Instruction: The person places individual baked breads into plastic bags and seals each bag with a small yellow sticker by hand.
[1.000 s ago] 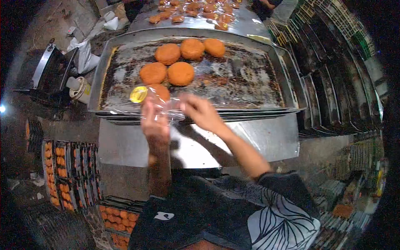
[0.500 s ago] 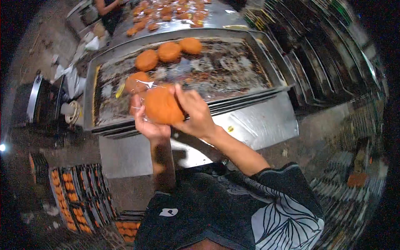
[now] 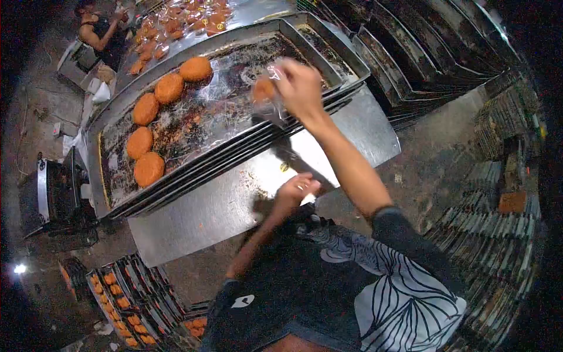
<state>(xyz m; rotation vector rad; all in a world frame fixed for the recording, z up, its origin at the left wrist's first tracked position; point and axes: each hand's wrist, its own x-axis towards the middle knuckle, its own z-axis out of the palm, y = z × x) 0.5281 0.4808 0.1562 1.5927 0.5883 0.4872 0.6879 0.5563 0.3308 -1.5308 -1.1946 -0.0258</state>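
Note:
My right hand [image 3: 302, 88] is closed on the top of a clear plastic bag [image 3: 271, 110], slightly blurred, over the right part of the baking tray [image 3: 226, 141]. Inside the bag hangs a round orange-brown bun [image 3: 263, 90]. Close to my body, above the metal table, my left hand [image 3: 298, 189] has its fingers curled in. A small pale patch shows by its fingers, and I cannot tell whether it holds anything. Several unwrapped buns [image 3: 169, 88] form a curved row along the tray's left side.
More trays are stacked under the top one, on a shiny metal table [image 3: 205, 217]. Bagged buns [image 3: 182, 20] cover a surface behind. A person [image 3: 97, 32] is at the far left. Tray racks [image 3: 422, 53] line the right; trays of buns [image 3: 120, 302] stand lower left.
Both hands were on the bagged bun; my left hand has let go and drawn back towards my body. My right hand has carried the bag to the right. The view has shifted.

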